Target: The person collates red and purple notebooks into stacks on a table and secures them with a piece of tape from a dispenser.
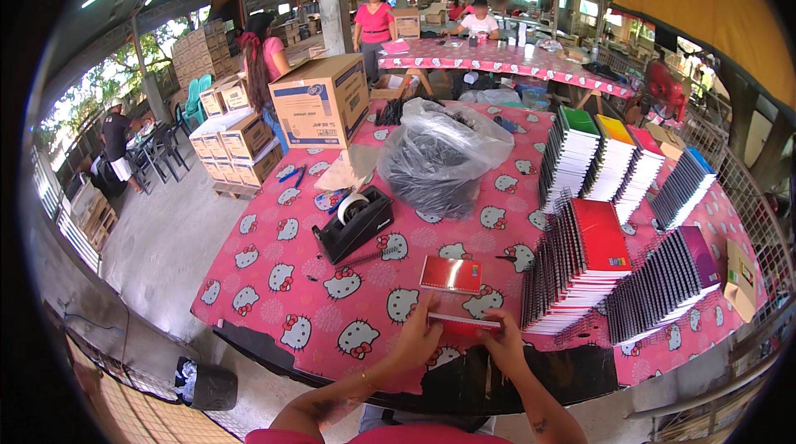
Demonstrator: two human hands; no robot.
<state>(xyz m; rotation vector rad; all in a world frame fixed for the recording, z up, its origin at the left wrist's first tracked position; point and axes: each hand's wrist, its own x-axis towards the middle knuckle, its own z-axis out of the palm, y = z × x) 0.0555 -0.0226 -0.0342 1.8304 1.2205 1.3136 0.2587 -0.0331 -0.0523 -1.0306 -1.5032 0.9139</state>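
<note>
Close to the table's front edge, a small red notebook (461,326) is gripped at its two ends, its pale page edge turned up. My left hand (417,334) has its fingers closed on the left end; my right hand (503,343) pinches the right end. Just beyond them a second red notebook (450,275) lies flat on the pink patterned tablecloth (356,336). To the right of my right hand rises a tall stack of red spiral notebooks (599,232), with purple-covered ones (663,291) beside it. A loose black spiral coil (365,257) lies left of the flat notebook.
A black tape dispenser (356,228), blue-handled pliers (290,174) and a clear plastic bag of black coils (444,154) sit farther back. Green, yellow and blue notebook stacks (612,154) stand back right. A large carton (319,104) is at far left; people work beyond.
</note>
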